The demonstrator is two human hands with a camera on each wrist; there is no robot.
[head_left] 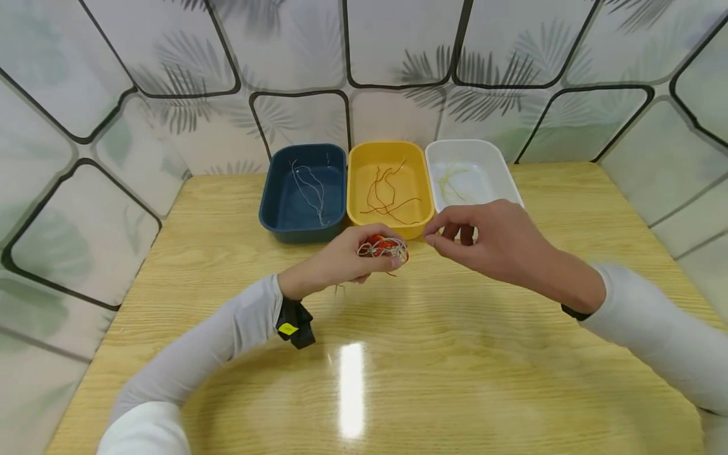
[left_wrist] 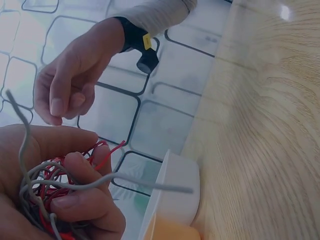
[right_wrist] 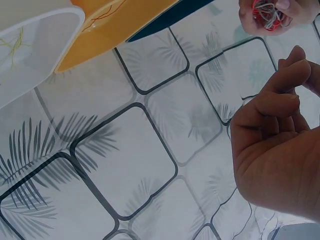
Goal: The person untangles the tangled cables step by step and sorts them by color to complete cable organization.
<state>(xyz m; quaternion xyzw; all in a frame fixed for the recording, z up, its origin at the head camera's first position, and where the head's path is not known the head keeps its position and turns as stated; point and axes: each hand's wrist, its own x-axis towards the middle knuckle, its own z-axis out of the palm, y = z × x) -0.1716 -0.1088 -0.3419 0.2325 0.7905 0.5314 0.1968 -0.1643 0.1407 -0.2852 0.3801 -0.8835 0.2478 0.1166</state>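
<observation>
My left hand (head_left: 349,256) grips a tangled bundle of red and white strings (head_left: 382,247) in front of the yellow bin. In the left wrist view, loose grey-white ends stick out past the fingers, and a short red end (left_wrist: 116,149) pokes up. My right hand (head_left: 489,237) hovers just to the right of the bundle, before the white bin. Its fingers are curled, with thumb and index tips close together; no string shows between them. In the right wrist view the same hand (right_wrist: 280,135) is apart from the bundle (right_wrist: 270,15).
Three bins stand side by side: a dark blue one (head_left: 272,189) with white strings (head_left: 315,196), a yellow one (head_left: 357,158) with red strings (head_left: 387,196), and a white one (head_left: 500,158) with yellow strings (head_left: 449,182). Behind the wooden table (head_left: 432,379) rises a patterned wall (head_left: 398,44).
</observation>
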